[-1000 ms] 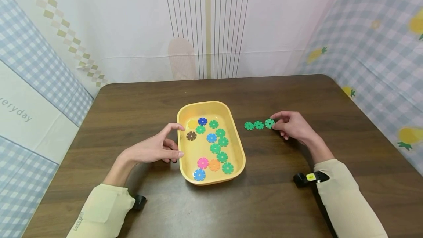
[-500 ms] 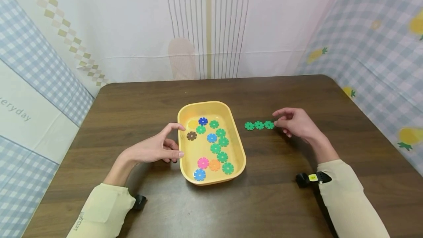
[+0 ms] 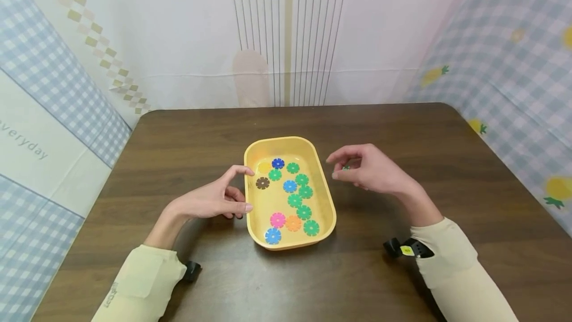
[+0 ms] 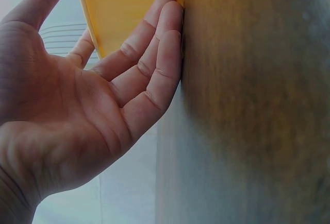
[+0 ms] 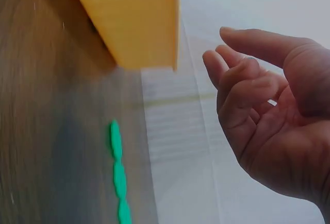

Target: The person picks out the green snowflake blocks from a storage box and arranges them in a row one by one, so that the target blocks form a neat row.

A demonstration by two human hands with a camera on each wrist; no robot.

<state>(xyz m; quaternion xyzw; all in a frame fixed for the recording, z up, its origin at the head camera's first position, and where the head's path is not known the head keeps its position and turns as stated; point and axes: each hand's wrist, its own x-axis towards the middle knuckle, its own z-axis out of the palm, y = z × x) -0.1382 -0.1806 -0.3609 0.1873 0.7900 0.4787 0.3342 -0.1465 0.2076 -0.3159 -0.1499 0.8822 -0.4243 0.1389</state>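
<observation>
A yellow plastic tray [image 3: 263, 202] holds loose flower-shaped discs: several green, plus blue, pink, orange, brown and yellow. My left hand [image 3: 207, 198] grips its left rim, thumb and index finger over the edge; in the left wrist view the other fingers rest against the outer wall and tabletop. To the right of the tray, my right hand [image 3: 375, 170] hovers above the table with fingers loosely bent, holding nothing. Below it, three green flower discs [image 5: 119, 177] lie in a line in the right wrist view. The hand hides nearly all of them in the head view.
The dark wooden table [image 3: 201, 133] extends on all sides of the tray. A patterned cloth [image 3: 192, 39] hangs behind it and along both sides. Black wrist cameras [image 3: 393, 247] sit below each hand.
My right hand laid the third green disc at the end of the row, released it, then moved left over the row toward the tray. My left hand stays on the rim.
</observation>
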